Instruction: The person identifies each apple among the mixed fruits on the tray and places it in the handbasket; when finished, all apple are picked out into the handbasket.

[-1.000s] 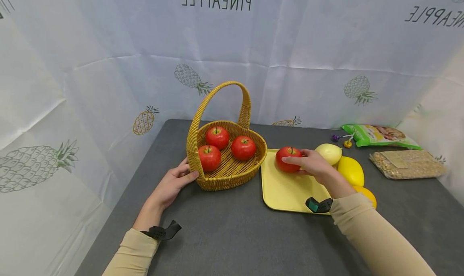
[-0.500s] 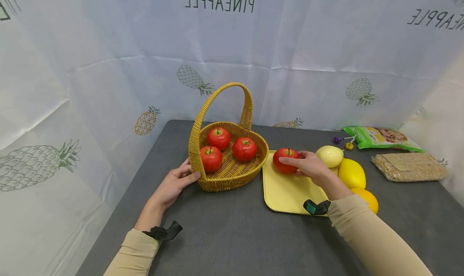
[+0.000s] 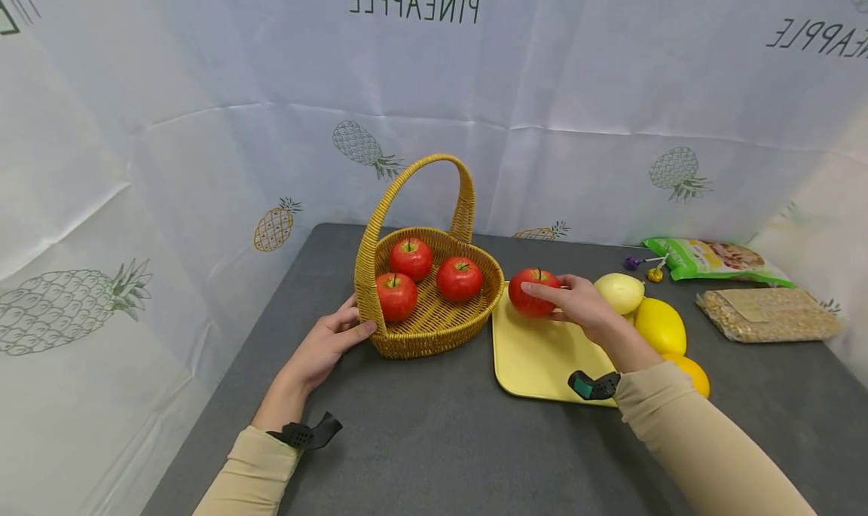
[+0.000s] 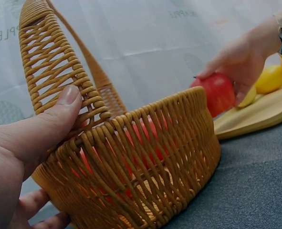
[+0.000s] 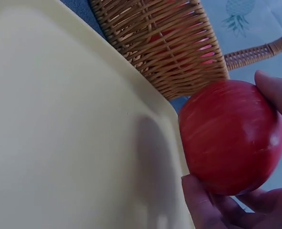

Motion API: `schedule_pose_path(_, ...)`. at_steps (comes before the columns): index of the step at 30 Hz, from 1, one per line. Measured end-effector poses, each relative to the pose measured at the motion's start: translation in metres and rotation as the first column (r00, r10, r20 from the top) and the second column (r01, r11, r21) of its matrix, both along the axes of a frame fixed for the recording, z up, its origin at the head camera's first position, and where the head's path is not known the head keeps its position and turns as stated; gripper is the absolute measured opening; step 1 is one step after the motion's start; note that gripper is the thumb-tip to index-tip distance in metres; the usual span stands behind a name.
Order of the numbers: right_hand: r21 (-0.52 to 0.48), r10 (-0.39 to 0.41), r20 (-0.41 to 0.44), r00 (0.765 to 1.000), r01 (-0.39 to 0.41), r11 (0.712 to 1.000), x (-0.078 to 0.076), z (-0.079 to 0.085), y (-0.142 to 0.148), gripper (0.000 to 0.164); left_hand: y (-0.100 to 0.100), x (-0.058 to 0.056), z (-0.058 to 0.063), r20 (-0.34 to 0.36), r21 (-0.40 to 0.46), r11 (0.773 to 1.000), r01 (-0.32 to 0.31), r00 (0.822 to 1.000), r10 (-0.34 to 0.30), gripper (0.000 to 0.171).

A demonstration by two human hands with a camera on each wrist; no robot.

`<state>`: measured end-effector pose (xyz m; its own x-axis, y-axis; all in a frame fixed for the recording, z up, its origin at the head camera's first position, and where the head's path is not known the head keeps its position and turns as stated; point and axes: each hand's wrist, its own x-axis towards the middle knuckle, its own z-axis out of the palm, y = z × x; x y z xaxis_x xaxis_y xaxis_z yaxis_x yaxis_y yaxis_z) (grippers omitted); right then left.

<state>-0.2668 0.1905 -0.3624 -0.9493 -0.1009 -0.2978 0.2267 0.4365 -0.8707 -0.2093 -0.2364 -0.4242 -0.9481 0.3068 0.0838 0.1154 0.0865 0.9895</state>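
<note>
A heart-shaped wicker basket (image 3: 434,339) with a tall handle stands left of centre, three red apples inside. My left hand (image 3: 324,348) grips its left side: in the left wrist view the thumb lies on the handle's base and the fingers are against the outer wall. My right hand (image 3: 576,302) holds another red apple (image 3: 525,294) between thumb and fingers. That apple is over the far left corner of a yellow tray (image 3: 536,365), close to the basket's right rim. In the right wrist view, a shadow falls on the tray below the apple (image 5: 231,138).
Right of my right hand, a pale yellow lemon-like fruit (image 3: 620,293), a yellow fruit (image 3: 661,326) and an orange-yellow fruit (image 3: 692,374) sit along the tray's side. Farther right lie two lollipops (image 3: 644,265), a green snack packet (image 3: 719,260) and a clear bag of grains (image 3: 766,314).
My right hand has lifted the apple slightly and brought it left, nearer the basket. The left hand keeps its grip on the basket, which stays in place. The head view shifts slightly.
</note>
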Motion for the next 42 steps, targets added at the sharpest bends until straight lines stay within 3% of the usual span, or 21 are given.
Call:
schedule_pose_path(13,-0.087,0.036,-0.05,0.998,-0.04,0.995,-0.002,0.025,-0.01,0.087,0.0,0.0,0.0,-0.001,-0.003,1.0,-0.003,1.0,0.003,0.035)
schedule_pose_path(26,-0.081,0.107,-0.091,0.99,-0.114,0.99,0.002,0.042,-0.027,0.082,0.0,0.001,0.002,-0.002,-0.005,1.0,0.002,1.0,-0.002,0.034)
schedule_pose_path(42,-0.112,0.204,-0.115,0.972,-0.216,0.97,0.002,0.043,-0.047,0.07,0.0,0.001,0.003,-0.006,0.007,1.0,0.013,1.0,-0.013,0.032)
